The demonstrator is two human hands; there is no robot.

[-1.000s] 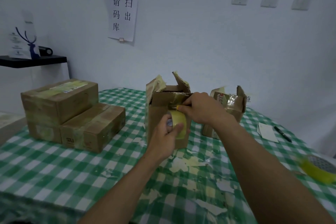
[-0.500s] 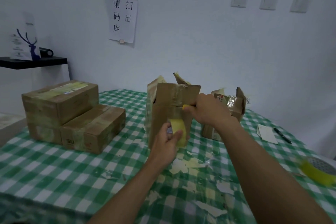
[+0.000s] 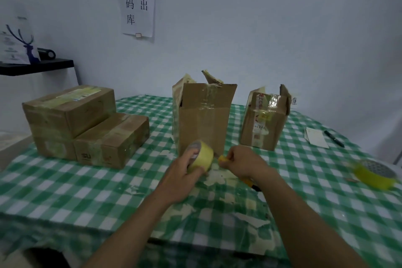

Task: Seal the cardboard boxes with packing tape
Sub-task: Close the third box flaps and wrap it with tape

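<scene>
Head view, item one: tape roll (image 3: 200,155), yellow, gripped in your left hand (image 3: 180,178) low over the table (image 3: 65,180), just in front of the tall box (image 3: 204,124), whose top flaps stand unsealed. Your right hand (image 3: 241,162) is curled, pinching a small yellow piece (image 3: 223,158) beside the roll; tape end or cutter, you cannot tell. Step judged: freeing a fresh length; the next move calls for folding the flaps shut and laying tape along the seam.

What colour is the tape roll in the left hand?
Yellow, around a grey core: tape roll in the left hand, head view.
</scene>
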